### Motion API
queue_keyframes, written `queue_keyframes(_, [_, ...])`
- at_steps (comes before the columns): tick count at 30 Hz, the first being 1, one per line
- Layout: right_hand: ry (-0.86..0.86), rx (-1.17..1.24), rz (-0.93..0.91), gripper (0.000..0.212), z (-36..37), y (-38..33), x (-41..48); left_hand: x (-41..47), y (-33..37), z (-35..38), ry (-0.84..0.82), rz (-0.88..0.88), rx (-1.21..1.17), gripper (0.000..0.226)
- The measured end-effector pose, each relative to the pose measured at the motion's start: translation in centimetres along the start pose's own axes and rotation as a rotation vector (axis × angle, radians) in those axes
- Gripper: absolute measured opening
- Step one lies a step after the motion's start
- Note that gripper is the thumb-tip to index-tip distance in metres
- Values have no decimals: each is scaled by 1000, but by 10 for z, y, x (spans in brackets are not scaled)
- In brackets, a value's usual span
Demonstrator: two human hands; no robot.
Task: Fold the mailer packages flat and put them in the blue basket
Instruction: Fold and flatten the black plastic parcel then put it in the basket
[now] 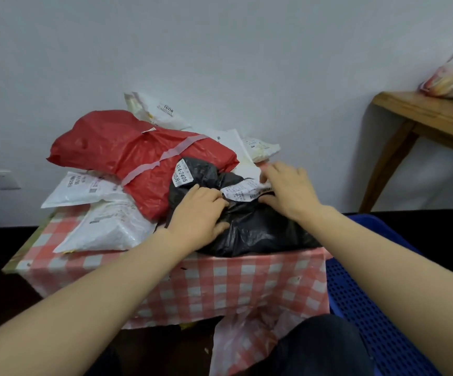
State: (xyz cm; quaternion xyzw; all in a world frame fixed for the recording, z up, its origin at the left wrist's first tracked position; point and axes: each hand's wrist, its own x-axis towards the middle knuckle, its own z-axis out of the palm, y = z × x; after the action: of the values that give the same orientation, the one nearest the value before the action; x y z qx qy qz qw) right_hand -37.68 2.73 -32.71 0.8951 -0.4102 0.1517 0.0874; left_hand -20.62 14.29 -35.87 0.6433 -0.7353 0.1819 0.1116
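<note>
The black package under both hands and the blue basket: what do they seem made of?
Black package: likely thin plastic film, glossy, going by its crinkles and highlights. Blue basket: probably rigid moulded plastic, matte, with rows of small holes.

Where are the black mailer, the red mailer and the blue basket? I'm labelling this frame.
black mailer (258,232): head view, on its crinkled front face below the hands.
red mailer (127,150): head view, on its middle, left of the tape strip.
blue basket (361,308): head view, on its perforated wall.
</note>
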Motion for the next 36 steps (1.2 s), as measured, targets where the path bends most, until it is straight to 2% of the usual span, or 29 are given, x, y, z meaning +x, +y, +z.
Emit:
queue_keyframes(1, [-99, -6, -3, 56, 6, 0, -3, -1, 0, 5, -118, -52, 4, 68])
queue_keyframes(3, [-351, 20, 14, 83, 19, 2, -9, 1, -3, 10, -346, -134, 0, 85])
queue_keyframes(4, [-445, 64, 24, 95, 24, 3, -11, 2, -4, 13, -408, -156, -35, 90])
queue_keyframes(6, [-524, 139, 47, 105, 34, 2, -11, 6, -7, 19, -458, -183, -85, 97])
queue_keyframes(7, [-523, 148, 57, 104, 38, 0, -10, 8, -6, 20, -465, -184, -87, 99])
queue_keyframes(9, [-482, 120, 81, 84, 42, -4, -3, 11, -4, 20, -442, -196, -74, 97])
queue_keyframes(11, [-463, 114, 109, 70, 44, -7, 1, 14, -2, 20, -408, -226, -70, 84])
queue_keyframes(14, [-433, 179, 131, 60, 49, -4, 1, 15, -1, 23, -338, -235, -24, 57])
queue_keyframes(17, [-471, 230, 156, 59, 45, 4, -1, 10, 2, 22, -271, -245, -88, 55])
queue_keyframes(19, [-478, 273, 167, 65, 29, 4, 2, 4, 2, 13, -107, -217, -190, 54])
queue_keyframes(21, [-304, 372, 102, 42, 15, -1, 6, -1, -5, 5, 89, -106, -201, 40])
queue_keyframes(22, [-241, 409, 51, 27, 11, -4, 8, -2, -9, 3, 127, -71, -180, 36])
queue_keyframes(23, [-253, 402, 7, 19, 10, -9, 10, -2, -12, 0, 59, -78, -162, 34])
queue_keyframes(25, [-390, 245, -57, 27, 20, -20, 11, -4, -15, 3, -212, -177, -154, 50])
queue_keyframes(27, [-508, 117, -67, 60, 35, -28, 13, -3, -18, 9, -449, -294, -207, 83])
queue_keyframes(28, [-545, 87, -60, 79, 42, -30, 14, -4, -18, 12, -503, -327, -241, 100])
queue_keyframes(30, [-591, 51, -41, 107, 47, -34, 16, -4, -20, 19, -530, -325, -249, 122])
queue_keyframes(31, [-593, 47, -25, 112, 47, -35, 18, -3, -20, 22, -525, -304, -218, 126])
queue_keyframes(33, [-581, 32, -7, 106, 47, -37, 22, 0, -21, 25, -521, -273, -136, 128])
queue_keyframes(35, [-511, 16, -6, 79, 49, -39, 24, 4, -20, 26, -476, -279, -64, 114])
queue_keyframes(36, [-447, 13, -8, 60, 51, -40, 24, 7, -20, 27, -436, -277, -31, 98])
